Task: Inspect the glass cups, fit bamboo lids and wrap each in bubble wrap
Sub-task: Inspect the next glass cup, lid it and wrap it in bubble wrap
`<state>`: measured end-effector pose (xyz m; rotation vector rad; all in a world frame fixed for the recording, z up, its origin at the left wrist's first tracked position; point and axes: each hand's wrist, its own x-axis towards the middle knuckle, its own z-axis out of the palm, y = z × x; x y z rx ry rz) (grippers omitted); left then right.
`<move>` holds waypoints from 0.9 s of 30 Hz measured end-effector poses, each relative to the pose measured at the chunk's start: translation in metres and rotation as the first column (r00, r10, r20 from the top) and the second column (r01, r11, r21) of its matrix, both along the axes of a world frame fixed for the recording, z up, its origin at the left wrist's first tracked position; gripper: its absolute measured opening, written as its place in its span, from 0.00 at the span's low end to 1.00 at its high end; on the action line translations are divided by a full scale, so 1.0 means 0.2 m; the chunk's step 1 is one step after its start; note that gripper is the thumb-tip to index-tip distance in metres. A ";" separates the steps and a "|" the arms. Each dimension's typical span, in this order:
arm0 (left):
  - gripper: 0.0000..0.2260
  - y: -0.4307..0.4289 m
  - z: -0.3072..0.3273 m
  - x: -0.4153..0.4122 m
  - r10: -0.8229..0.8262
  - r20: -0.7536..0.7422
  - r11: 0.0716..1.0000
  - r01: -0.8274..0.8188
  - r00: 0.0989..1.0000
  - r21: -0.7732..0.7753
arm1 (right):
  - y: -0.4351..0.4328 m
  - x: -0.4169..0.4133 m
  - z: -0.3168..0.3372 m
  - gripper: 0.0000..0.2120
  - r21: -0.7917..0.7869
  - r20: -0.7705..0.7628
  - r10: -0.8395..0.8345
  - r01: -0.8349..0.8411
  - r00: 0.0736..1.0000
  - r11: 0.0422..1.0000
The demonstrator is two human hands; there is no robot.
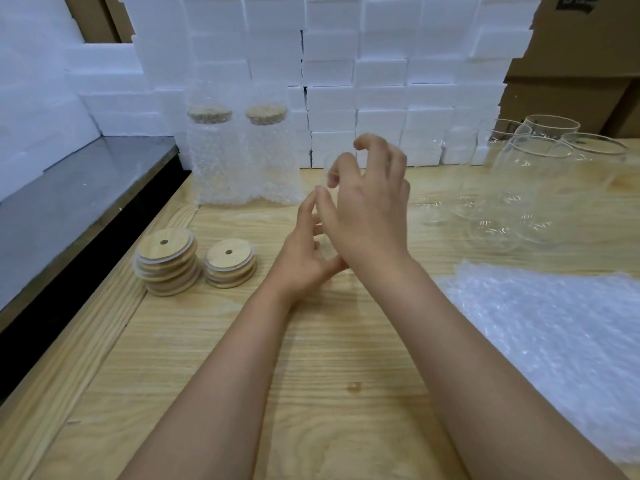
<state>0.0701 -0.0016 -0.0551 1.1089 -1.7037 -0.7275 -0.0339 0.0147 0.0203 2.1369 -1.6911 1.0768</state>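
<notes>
Inspecting stage: left hand cradles a clear glass cup from below, above the table; right hand curls at its upper wall, grip unclear. Two wrapped cups done at back; bare glasses, lid stacks, bubble wrap remain. Cardboard box print unreadable
</notes>
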 end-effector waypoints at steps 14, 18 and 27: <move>0.37 -0.03 -0.02 0.00 0.158 0.041 0.983 -0.154 0.987 -0.100 | 0.00 -0.01 -0.26 0.41 -0.063 0.702 0.196 -0.214 0.685 0.975; 0.35 -0.05 -0.01 0.01 0.257 0.095 0.958 -0.240 0.962 -0.160 | 0.00 0.00 -0.32 0.42 -0.089 0.723 0.239 -0.255 0.649 0.963; 0.37 -0.05 -0.03 0.02 0.353 0.052 0.923 -0.338 0.934 -0.182 | 0.03 0.03 -0.31 0.42 -0.176 0.665 0.362 -0.333 0.653 0.926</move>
